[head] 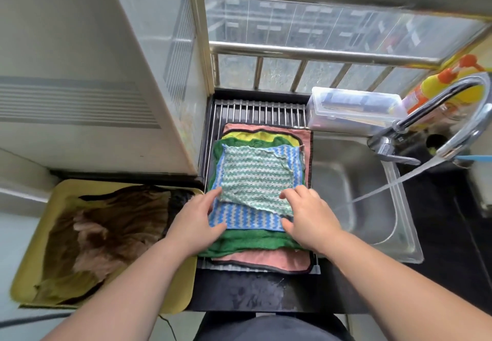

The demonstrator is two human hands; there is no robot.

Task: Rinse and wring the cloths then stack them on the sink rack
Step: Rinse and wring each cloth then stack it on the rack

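A stack of cloths lies on the metal sink rack (255, 113): a pink cloth (269, 259) at the bottom, then a yellow one (262, 136), a green one (253, 242), a blue zigzag one (247, 219) and a green-and-white zigzag cloth (255, 175) on top. My left hand (198, 223) pinches the top cloth's near left corner. My right hand (308, 218) holds its near right edge, fingers curled over it.
Water runs from the curved tap (452, 111) into the steel sink (372, 202) on the right. A yellow tray (34, 268) with brown and olive cloths (106, 234) sits at the left. A clear plastic box (354, 111) and a yellow bottle (439, 87) stand behind the sink.
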